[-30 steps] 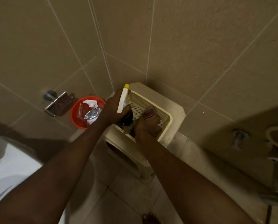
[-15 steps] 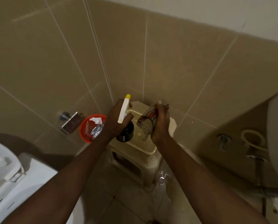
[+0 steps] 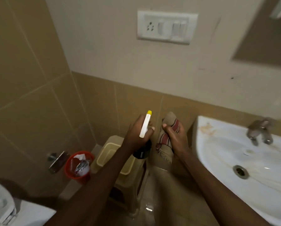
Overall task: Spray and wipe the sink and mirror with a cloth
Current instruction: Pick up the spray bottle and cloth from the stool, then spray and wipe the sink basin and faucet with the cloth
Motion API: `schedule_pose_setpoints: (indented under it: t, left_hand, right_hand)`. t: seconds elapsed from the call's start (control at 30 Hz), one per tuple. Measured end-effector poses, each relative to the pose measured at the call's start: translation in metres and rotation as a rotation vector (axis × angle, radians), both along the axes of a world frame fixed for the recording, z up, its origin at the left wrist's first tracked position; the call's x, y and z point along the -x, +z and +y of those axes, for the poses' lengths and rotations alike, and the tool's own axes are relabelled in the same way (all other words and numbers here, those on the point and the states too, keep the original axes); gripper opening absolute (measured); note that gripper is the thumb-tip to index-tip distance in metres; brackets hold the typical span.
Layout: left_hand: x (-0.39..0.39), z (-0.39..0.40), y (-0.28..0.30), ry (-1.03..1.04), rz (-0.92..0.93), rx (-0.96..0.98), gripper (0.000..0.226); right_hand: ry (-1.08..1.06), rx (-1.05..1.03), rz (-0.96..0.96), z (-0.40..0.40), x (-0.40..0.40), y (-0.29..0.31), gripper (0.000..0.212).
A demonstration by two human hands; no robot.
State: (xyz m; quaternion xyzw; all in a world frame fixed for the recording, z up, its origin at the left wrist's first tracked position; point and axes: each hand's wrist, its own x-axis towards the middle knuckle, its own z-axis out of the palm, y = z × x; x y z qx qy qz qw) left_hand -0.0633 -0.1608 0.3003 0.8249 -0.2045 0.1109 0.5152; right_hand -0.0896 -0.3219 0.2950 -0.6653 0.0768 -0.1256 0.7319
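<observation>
Spray bottle [image 3: 145, 128] gripped by left hand [image 3: 136, 136], cloth [image 3: 166, 136] clutched by right hand [image 3: 177, 137], frame centre; sink [image 3: 226, 160], lower right, and mirror [image 3: 263, 38], upper right, judged not yet sprayed or wiped.

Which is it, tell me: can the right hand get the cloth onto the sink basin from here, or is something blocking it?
Probably yes. The right hand grips the cloth just left of the sink, with nothing visible between them; the tap stands at the far rim.

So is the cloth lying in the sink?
No, the cloth is gripped in the right hand, held up left of the sink and not touching it.
</observation>
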Motion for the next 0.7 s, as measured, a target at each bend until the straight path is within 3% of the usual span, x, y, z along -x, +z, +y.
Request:
schedule_pose_setpoints:
  t: [0.3, 0.7]
  left_hand:
    - [0.062, -0.148, 0.093, -0.216, -0.019, 0.039, 0.017]
    - [0.193, -0.304, 0.128, -0.365, 0.064, -0.037, 0.017]
  right_hand:
    - [-0.192, 0.129, -0.147, -0.149, 0.09, 0.108, 0.021]
    - [-0.377, 0.303, -0.153, -0.342, 0.26, 0.166, 0.023]
